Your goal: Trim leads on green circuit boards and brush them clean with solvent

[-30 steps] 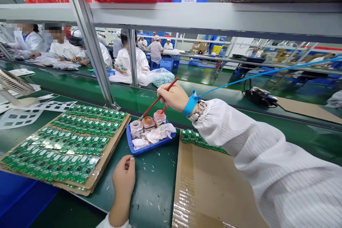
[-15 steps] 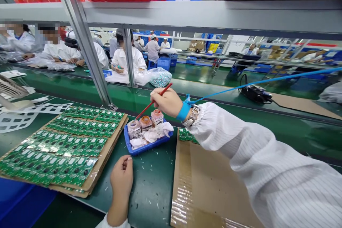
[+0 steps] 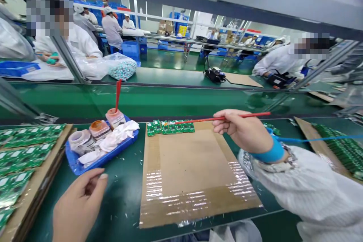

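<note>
My right hand (image 3: 244, 130) pinches a thin red brush (image 3: 249, 115), held nearly level and pointing left. Its tip reaches the small green circuit boards (image 3: 178, 126) lined up along the far edge of a taped cardboard sheet (image 3: 190, 166); whether it touches them I cannot tell. My left hand (image 3: 79, 200) rests loosely curled over the bench, thumb and forefinger close together, with nothing visible in it. Just beyond it sits a blue tray (image 3: 113, 155) with several small bottles, among them one of orange liquid (image 3: 99, 128), and crumpled white cloths (image 3: 119, 136).
Another red stick (image 3: 118, 96) stands in the farthest bottle. Rows of circuit boards (image 3: 25, 159) lie on cardboard at left, more boards (image 3: 340, 151) at right. A blue cord runs from my right wrist. A metal shelf (image 3: 198, 0) crosses above; co-workers sit beyond.
My right hand has moved the brush from the bottles to the right, over the boards on the cardboard. The view has turned right and come lower. My left hand has loosened slightly.
</note>
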### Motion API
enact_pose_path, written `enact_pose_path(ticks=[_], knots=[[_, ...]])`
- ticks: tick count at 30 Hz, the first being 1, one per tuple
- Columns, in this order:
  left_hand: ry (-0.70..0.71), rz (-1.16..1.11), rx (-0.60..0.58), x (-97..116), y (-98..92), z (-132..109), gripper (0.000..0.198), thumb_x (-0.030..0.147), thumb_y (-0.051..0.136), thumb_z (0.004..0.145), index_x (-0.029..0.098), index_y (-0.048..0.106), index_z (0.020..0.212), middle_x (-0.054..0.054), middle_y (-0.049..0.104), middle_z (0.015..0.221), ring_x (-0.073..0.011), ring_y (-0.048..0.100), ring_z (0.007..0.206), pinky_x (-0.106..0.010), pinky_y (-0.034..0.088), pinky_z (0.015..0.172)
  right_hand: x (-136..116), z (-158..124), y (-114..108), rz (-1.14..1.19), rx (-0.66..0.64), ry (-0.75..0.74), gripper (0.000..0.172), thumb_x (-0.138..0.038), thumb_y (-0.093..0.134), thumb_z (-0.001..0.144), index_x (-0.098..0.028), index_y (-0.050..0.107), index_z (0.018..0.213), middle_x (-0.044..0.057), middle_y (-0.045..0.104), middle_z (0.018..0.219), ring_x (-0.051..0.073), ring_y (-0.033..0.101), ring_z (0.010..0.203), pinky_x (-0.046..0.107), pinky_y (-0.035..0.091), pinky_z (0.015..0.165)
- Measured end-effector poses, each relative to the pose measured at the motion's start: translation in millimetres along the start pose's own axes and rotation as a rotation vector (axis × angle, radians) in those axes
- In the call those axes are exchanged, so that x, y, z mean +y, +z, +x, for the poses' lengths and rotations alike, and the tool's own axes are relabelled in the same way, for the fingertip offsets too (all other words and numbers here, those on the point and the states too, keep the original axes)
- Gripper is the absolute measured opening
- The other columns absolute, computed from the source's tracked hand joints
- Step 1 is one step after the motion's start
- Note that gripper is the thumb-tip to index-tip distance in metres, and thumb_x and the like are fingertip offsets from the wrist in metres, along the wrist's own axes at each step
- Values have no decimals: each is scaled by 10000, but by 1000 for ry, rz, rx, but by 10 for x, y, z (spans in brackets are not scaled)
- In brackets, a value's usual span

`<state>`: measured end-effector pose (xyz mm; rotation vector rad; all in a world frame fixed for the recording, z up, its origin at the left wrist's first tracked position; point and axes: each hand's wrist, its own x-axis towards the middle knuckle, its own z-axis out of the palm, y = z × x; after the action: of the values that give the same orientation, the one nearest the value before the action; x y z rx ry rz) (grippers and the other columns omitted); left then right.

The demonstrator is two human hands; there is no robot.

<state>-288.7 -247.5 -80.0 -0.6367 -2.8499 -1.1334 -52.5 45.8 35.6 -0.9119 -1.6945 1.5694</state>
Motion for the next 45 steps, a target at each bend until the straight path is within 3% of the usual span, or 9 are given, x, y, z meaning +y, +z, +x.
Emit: enact_pose_path(ticks=[3, 6, 8, 11, 14, 22, 37, 45], knots=[[305, 332, -364, 614, 199, 179, 356, 459, 505, 714, 256, 686, 943, 14, 623, 576, -196, 606, 564, -268, 395, 515, 282, -24, 8, -10, 5, -3, 305, -477, 703, 647, -196, 641, 747, 48, 656, 647, 152, 619, 543, 290, 490, 526], [379, 427, -440, 1075, 564, 416, 409, 335, 513, 764, 237, 631, 1143, -24, 686, 686, -240, 655, 701, -274, 396, 558, 432, 50, 231, -79, -13, -35, 228, -408, 646, 708, -184, 606, 731, 25, 642, 647, 129, 600, 530, 272, 483, 532], [388, 476, -448, 1188, 776, 529, 399, 291, 470, 806, 209, 613, 1169, -77, 708, 776, -270, 666, 751, -291, 416, 595, 493, 119, 396, -140, -44, -67, 172, -354, 596, 745, -185, 581, 717, 13, 628, 644, 125, 597, 538, 268, 483, 544], [355, 529, -449, 1142, 946, 581, 371, 282, 410, 848, 188, 618, 1140, -122, 707, 808, -303, 668, 753, -325, 440, 606, 581, 219, 565, -204, -112, -114, 127, -307, 540, 794, -200, 556, 728, -3, 607, 645, 134, 608, 587, 274, 489, 585], [315, 541, -464, 1038, 1002, 564, 372, 300, 370, 872, 191, 613, 1132, -136, 706, 881, -314, 669, 797, -338, 451, 605, 647, 298, 636, -236, -158, -121, 128, -304, 531, 813, -208, 545, 728, -11, 588, 634, 142, 603, 606, 280, 482, 599], [242, 497, -521, 1050, 1159, 658, 467, 317, 385, 860, 199, 454, 1307, -102, 709, 812, -293, 670, 739, -337, 450, 611, 620, 338, 708, -407, -142, -236, 145, -262, 505, 827, -201, 552, 704, -7, 571, 607, 141, 553, 599, 269, 421, 573], [278, 442, -541, 989, 1194, 635, 387, 342, 346, 884, 212, 526, 1201, -79, 717, 854, -291, 664, 778, -338, 424, 610, 601, 232, 737, -533, -118, -326, 171, -218, 514, 821, -192, 558, 658, -15, 575, 584, 114, 535, 564, 229, 381, 529], [266, 443, -531, 990, 1191, 632, 416, 339, 351, 879, 220, 504, 1246, -75, 716, 861, -289, 660, 775, -335, 411, 598, 593, 199, 717, -534, -107, -367, 167, -217, 507, 833, -193, 564, 677, -19, 589, 597, 107, 546, 567, 214, 402, 537]])
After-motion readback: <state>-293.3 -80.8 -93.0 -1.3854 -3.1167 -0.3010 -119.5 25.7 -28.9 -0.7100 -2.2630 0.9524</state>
